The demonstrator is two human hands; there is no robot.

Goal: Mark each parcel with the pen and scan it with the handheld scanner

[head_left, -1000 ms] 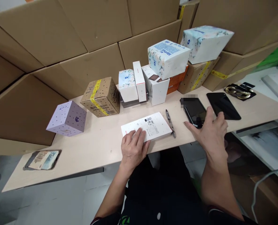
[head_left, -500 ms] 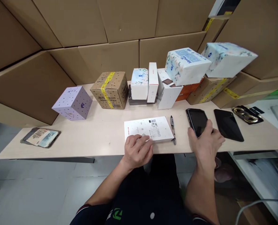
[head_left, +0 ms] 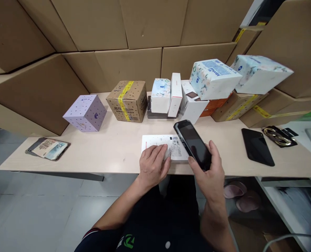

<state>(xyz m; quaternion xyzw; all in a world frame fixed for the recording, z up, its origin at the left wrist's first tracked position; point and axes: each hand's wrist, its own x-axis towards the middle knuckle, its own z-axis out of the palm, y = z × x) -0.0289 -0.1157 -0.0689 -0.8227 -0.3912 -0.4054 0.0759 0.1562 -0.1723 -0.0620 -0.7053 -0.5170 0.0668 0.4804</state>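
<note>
My right hand (head_left: 210, 171) grips a thick black rugged smartphone (head_left: 194, 143). The phone is tilted, with its dark screen facing up, and its far end hangs over the right side of a flat white box (head_left: 157, 140). On the near left part of that box lies my left hand (head_left: 154, 164), fingers stretched out and close together. Red lettering and a printed label with codes show on the box's top. The pen is hidden behind the phone and my right hand.
A black phone or tablet (head_left: 257, 147) and gold scissors-like handles (head_left: 276, 136) lie at the right. Along the back stand a purple box (head_left: 85, 113), a taped brown carton (head_left: 129, 103) and several white boxes. Banknotes (head_left: 50, 148) lie at the far left on a dark tray-like thing.
My right hand has picked up the smartphone from the table and moved it left, over the white box. The left hand has stayed on the box. The view has shifted slightly.
</note>
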